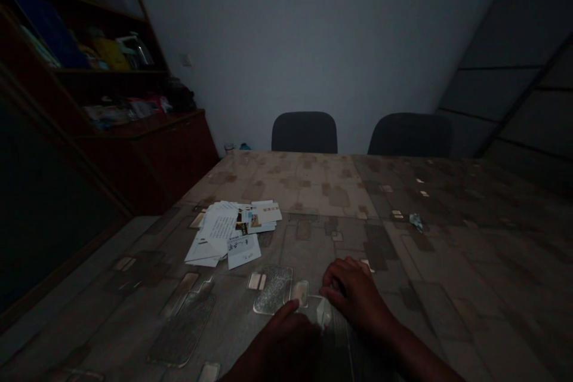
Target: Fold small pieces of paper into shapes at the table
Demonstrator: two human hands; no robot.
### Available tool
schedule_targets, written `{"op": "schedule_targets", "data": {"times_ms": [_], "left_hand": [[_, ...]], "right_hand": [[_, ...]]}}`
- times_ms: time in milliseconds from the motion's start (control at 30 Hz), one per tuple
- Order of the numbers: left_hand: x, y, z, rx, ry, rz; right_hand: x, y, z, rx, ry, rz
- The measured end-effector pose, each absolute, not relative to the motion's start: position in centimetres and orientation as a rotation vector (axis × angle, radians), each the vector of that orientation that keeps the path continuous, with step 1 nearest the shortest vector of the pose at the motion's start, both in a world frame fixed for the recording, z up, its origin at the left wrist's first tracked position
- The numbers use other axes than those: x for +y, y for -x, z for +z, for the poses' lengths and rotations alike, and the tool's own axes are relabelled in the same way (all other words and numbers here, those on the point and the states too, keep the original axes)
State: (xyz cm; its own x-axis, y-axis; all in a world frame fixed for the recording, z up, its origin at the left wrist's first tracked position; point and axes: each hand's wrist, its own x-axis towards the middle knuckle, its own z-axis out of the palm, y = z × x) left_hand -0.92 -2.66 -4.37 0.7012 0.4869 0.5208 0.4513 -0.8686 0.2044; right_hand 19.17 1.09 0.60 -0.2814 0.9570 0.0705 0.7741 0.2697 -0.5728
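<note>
In dim light, both hands are low in the head view, over a patterned tablecloth [358, 191]. My left hand [289, 334] is closed, its thumb pointing up and forward. A small whitish, crumpled piece of paper [324, 313] sticks out at its fingers, between the two hands. My right hand [356, 292] rests just to the right, fingers curled in and thumb against them; whatever it may hold is hidden. Farther forward and left, a loose pile of printed white cards [219, 224] lies spread on the cloth.
A crumpled scrap [416, 222] lies on the table to the right. Two dark chairs [304, 132] stand at the far edge, before a plain wall. On the left is a wooden cabinet [174, 152] with several items on its shelves.
</note>
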Motion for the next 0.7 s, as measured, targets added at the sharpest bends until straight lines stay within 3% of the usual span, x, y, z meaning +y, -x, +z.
{"op": "schedule_targets", "data": {"times_ms": [700], "left_hand": [[-1.7,1.3,-4.4,0.819,-2.646,0.917]], "right_hand": [[1.1,-20.9,0.9,-2.334,1.33,0.589]]}}
